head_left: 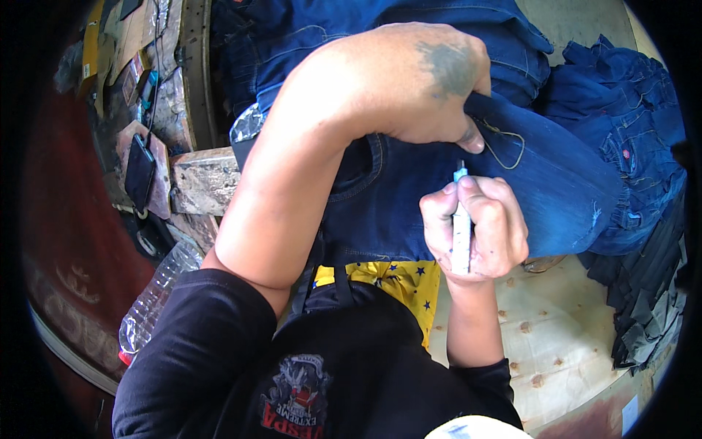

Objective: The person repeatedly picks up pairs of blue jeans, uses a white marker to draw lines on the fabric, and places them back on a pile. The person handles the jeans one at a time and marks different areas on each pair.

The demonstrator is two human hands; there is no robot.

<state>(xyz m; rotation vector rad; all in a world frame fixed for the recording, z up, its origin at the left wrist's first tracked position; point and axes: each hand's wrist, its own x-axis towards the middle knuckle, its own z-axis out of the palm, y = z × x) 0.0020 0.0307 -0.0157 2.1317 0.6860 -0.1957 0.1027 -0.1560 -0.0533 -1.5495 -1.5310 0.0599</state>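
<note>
Dark blue jeans [409, 197] lie spread across in front of me. My left hand [431, 80] reaches over them from the left, its wrist bent. Its thumb presses on the denim and the other fingers are hidden behind a fold, closed on the cloth. Just below it, my right hand [486, 227] grips a pen-like tool [461, 238] with a white handle, a blue collar and a short dark tip. That tip points away from me, close to the left thumb and the denim. A loop of yellowish thread [521, 150] lies on the jeans beside the thumb.
More jeans [614, 110] are piled at the far right, above dark cloth [651, 314]. On the left are a worn wooden bench [208, 179], a phone [139, 172] with a cable, and a clear plastic bottle [157, 293]. Yellow star-patterned cloth [417, 293] shows at my lap.
</note>
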